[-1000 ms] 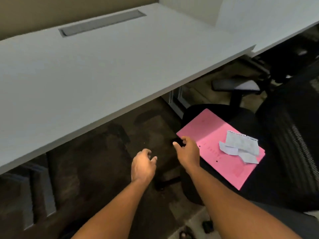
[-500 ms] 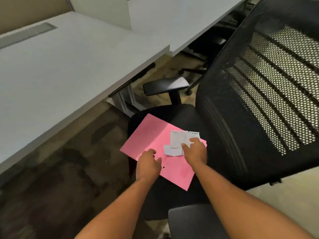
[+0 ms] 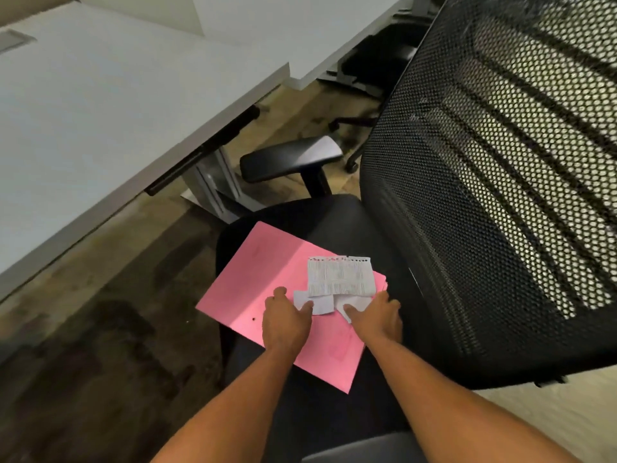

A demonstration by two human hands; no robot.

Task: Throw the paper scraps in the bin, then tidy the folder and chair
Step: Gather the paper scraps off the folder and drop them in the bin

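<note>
A pink folder [image 3: 267, 275] lies flat on the seat of a black office chair [image 3: 337, 218] with a mesh back [image 3: 500, 182]. Several white paper scraps [image 3: 339, 275] rest on the folder's right half, the largest one printed and torn along its top edge. My left hand [image 3: 285, 320] lies on the folder with its fingertips touching a small scrap at the pile's left. My right hand [image 3: 375, 312] presses on the small scraps at the pile's lower right. Neither hand has lifted anything. No bin is in view.
A white desk [image 3: 110, 105] runs along the left, its metal leg [image 3: 213, 182] just beyond the seat. The chair's far armrest [image 3: 290, 157] juts toward the desk. A second white desk [image 3: 300, 25] and another chair's base stand behind. Brown patterned carpet covers the floor.
My view swung right toward the chair. Both hands moved from the folder's near-left edge onto the paper scraps, the left one reaching the pile last.
</note>
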